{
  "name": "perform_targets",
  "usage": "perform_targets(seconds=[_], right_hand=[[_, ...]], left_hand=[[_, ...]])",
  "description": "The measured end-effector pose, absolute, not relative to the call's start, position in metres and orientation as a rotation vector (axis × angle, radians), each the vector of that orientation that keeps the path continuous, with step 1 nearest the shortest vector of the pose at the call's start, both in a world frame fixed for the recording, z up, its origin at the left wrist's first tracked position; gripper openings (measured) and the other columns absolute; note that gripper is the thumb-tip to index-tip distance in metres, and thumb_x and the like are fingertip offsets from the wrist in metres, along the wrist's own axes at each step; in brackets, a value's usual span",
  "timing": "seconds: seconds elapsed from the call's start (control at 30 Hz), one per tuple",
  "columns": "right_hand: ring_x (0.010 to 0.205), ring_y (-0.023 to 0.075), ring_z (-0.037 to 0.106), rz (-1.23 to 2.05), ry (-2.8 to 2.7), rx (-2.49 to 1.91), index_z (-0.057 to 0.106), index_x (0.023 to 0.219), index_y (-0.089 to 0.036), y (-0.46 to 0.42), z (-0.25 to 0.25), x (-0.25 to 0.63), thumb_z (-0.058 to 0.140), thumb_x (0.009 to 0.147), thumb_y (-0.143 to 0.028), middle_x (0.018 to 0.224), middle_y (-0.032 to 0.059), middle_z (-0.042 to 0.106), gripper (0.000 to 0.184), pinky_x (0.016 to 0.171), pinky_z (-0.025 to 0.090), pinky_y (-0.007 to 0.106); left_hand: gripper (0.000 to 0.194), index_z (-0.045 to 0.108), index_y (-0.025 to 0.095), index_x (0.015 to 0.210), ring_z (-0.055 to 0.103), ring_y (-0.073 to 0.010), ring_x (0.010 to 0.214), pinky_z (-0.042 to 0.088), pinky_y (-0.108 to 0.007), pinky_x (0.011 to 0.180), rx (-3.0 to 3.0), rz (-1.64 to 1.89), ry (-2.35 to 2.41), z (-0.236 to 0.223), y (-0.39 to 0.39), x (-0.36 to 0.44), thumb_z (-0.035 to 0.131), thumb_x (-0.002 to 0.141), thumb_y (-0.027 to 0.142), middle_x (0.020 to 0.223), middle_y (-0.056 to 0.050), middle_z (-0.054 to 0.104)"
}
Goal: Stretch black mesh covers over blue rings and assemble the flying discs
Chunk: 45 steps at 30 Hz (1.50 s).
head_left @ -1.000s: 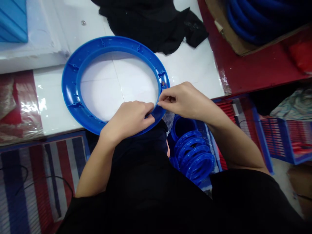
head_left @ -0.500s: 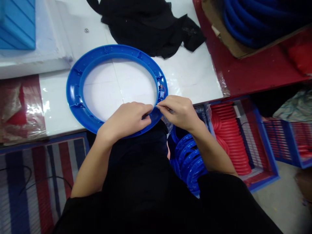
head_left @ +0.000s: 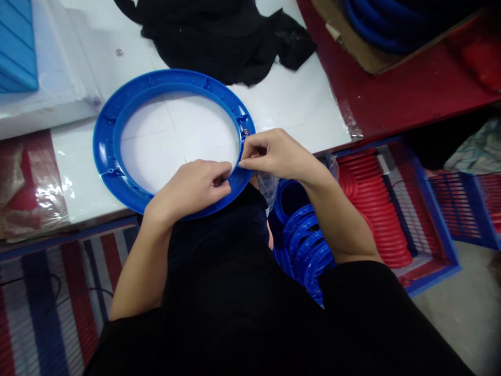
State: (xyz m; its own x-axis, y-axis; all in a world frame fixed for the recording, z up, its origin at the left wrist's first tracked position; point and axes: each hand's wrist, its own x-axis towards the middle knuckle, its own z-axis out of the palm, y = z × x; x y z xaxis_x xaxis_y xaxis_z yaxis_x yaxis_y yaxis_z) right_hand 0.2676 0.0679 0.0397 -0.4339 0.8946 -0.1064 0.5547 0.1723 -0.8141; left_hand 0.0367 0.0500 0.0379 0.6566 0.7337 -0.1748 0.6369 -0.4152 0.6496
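Note:
A blue plastic ring (head_left: 105,140) lies open side up at the table's front edge, showing ribs and small posts inside its channel. Small metal parts (head_left: 246,133) sit in the channel on the right, partly covered by my right hand. My left hand (head_left: 191,185) rests over the near part of the ring, thumb and fingers closed in a pinch at the rim. My right hand (head_left: 276,154) pinches at the ring's right inner edge, its fingertips close to those of the left. Whatever either pinch holds is too small or hidden to name.
Black cloth (head_left: 219,36) lies behind the ring, with a small metal piece (head_left: 119,53) to its left. A light-blue bin (head_left: 18,47) stands at far left. Below right, crates hold red rings (head_left: 376,209) and blue rings (head_left: 305,240). A cardboard box (head_left: 376,57) holds blue parts.
My right hand has shifted up along the ring and now covers more of the metal parts. My left hand stays pinched near the rim. The whole view has shifted slightly.

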Motion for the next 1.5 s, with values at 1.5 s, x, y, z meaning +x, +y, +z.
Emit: perform_targets(seconds=[1.5], right_hand=[[0.071, 0.0162, 0.053, 0.896, -2.158, -1.634, 0.059, 0.08, -0.022, 0.028, 0.048, 0.241, 0.062, 0.096, -0.015, 0.076, -0.0003, 0.063, 0.018, 0.067, 0.032, 0.033]], left_hand=[[0.024, 0.07, 0.019, 0.094, 0.066, -0.0255, 0.084, 0.03, -0.036, 0.061, 2.37, 0.068, 1.464, 0.051, 0.031, 0.056, 0.048, 0.101, 0.022, 0.099, -0.01, 0.073]])
